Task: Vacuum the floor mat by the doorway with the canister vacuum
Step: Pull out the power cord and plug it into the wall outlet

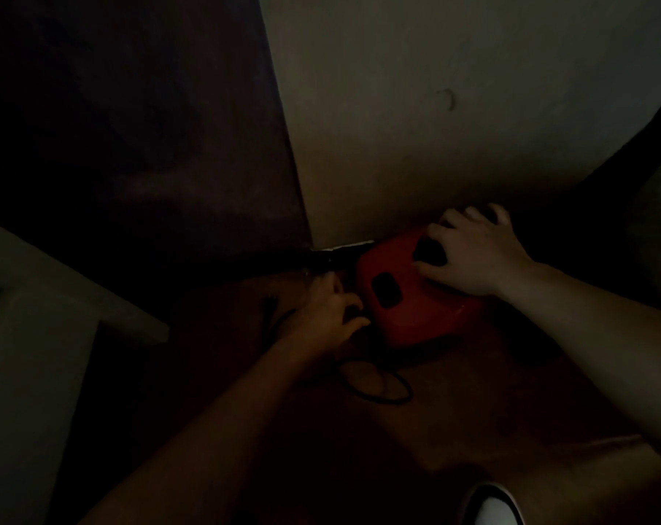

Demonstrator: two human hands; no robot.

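Observation:
The scene is very dark. A red canister vacuum (pixel 408 297) sits on the floor against a pale wall, with dark openings in its top. My right hand (pixel 473 255) rests on the vacuum's upper right side, fingers spread around its handle opening. At the vacuum's left end my left hand (pixel 332 312) has its fingers curled, touching the body or something dark beside it; what it holds is too dark to tell. A black cord (pixel 374 384) loops on the floor just below the vacuum. No floor mat can be made out.
A pale wall (pixel 435 108) rises behind the vacuum, and a dark panel or door (pixel 132 126) stands to the left. A pale frame (pixel 37 316) sits at the left. A shoe tip (pixel 492 505) shows at the bottom. The floor (pixel 473 430) is brownish.

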